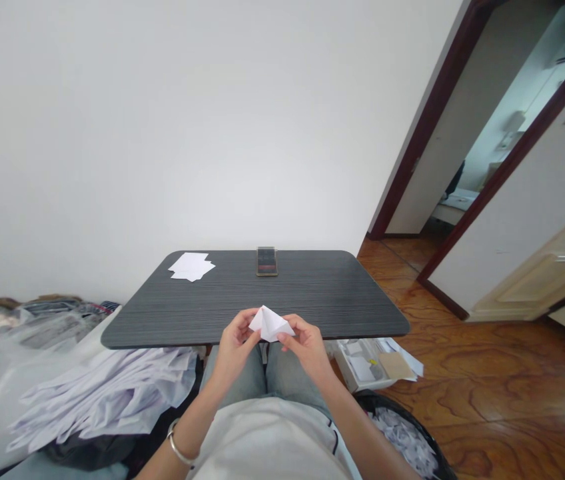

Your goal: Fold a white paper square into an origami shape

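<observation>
A: What's the dark wood-grain table [312,300] carrying?

B: Some loose white paper sheets [191,267] are lying near its far left corner; a phone [267,261] is sitting by the far edge, to their right.

A: And the floor?

B: The orange-brown wood floor [492,393] is spreading out to the right; a white box of papers [370,363] is resting on it beside the table's near corner; a black bin [377,400] is standing close by, holding shredded paper scraps [405,440].
</observation>
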The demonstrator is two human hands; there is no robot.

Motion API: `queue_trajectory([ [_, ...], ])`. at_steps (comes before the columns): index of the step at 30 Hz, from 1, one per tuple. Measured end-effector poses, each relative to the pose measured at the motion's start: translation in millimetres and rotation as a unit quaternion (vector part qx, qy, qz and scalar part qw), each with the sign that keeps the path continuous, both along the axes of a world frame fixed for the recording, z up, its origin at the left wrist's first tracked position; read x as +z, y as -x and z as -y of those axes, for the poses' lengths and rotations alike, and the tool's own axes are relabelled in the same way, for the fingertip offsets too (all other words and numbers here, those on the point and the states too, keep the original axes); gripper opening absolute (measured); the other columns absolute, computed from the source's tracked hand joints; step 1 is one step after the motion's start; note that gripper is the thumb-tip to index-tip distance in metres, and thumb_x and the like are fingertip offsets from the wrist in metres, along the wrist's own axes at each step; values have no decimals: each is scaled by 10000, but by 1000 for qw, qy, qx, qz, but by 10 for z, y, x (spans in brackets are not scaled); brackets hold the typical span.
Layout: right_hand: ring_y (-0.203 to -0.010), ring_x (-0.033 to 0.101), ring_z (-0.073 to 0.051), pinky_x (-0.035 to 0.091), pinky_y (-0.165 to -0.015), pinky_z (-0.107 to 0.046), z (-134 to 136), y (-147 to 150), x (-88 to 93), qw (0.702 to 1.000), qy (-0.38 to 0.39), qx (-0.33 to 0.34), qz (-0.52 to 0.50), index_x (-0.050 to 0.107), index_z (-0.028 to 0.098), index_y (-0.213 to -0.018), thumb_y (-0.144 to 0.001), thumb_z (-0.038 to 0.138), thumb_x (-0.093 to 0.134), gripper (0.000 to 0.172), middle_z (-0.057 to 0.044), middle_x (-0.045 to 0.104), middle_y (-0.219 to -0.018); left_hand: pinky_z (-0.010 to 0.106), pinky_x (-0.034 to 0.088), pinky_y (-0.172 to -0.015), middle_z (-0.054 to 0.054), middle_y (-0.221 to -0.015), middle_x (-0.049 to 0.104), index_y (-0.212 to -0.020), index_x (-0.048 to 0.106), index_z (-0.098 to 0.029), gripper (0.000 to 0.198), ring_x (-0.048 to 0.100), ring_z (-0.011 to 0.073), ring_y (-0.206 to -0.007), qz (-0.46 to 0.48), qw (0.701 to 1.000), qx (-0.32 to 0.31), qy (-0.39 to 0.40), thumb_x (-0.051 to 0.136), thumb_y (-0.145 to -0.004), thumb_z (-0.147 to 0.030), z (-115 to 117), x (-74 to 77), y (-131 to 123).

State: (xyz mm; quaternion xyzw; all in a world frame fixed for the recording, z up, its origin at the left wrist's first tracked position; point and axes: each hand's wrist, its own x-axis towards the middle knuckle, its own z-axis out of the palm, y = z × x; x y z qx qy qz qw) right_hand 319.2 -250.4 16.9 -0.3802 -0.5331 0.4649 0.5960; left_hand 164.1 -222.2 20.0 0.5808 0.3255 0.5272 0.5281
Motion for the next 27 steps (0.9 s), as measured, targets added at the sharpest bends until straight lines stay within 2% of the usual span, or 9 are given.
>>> queue_trajectory([
  [5,-710,520,-139,453,-445,-170,-4,-6,5,1000,-1,-5,14,606,164,-664,-683,311,641,152,-43,558,-882,211,412,-602,49,-836,621,-968,582,-139,280,552,144,-708,-13,1000,-4,13,607,-723,-271,12,36,1],
  [9,-670,515,-130,452,-453,-186,0,12,27,1000,-3,1,8,602,165,-637,-679,312,646,160,-39,567,-855,234,410,-666,63,-857,637,-951,593,-130,261,562,168,-764,-21,998,-49,24,593,-733,-273,41,44,-16],
  [11,-638,510,-125,444,-446,-190,5,25,40,1000,3,4,2,606,166,-652,-677,320,649,162,-27,562,-792,232,403,-668,51,-831,634,-998,558,-141,292,563,159,-749,-12,997,-65,25,597,-732,-257,57,33,-27],
  [14,-570,499,-115,436,-440,-196,13,45,53,1000,27,4,-9,594,164,-654,-667,335,657,182,7,527,-649,207,379,-600,-8,-681,600,-1028,469,-175,325,535,116,-619,6,997,-68,29,598,-737,-239,70,6,-45],
  [19,-497,489,-103,420,-436,-199,22,66,63,998,53,-10,-14,532,161,-578,-645,342,674,239,29,511,-545,191,358,-552,-34,-652,559,-844,373,-200,300,496,93,-561,29,996,-69,42,632,-706,-262,70,-15,-74],
  [23,-476,493,-105,417,-439,-210,29,60,71,998,59,-34,4,502,169,-566,-648,341,669,254,26,530,-527,198,356,-547,-23,-643,490,-735,436,-167,215,461,90,-568,-18,999,-38,20,556,-764,-343,83,12,-60],
  [25,-473,500,-110,421,-443,-217,33,56,67,997,61,-49,19,499,173,-568,-648,345,668,255,26,534,-520,219,368,-567,-8,-638,486,-755,488,-152,261,462,103,-580,-36,999,-37,10,454,-815,-404,92,26,-45],
  [27,-476,508,-118,426,-446,-225,37,57,55,996,62,-61,31,502,176,-576,-648,352,668,252,24,542,-519,229,373,-575,1,-652,500,-793,510,-147,305,466,111,-589,-37,998,-49,6,440,-810,-443,97,35,-37],
])
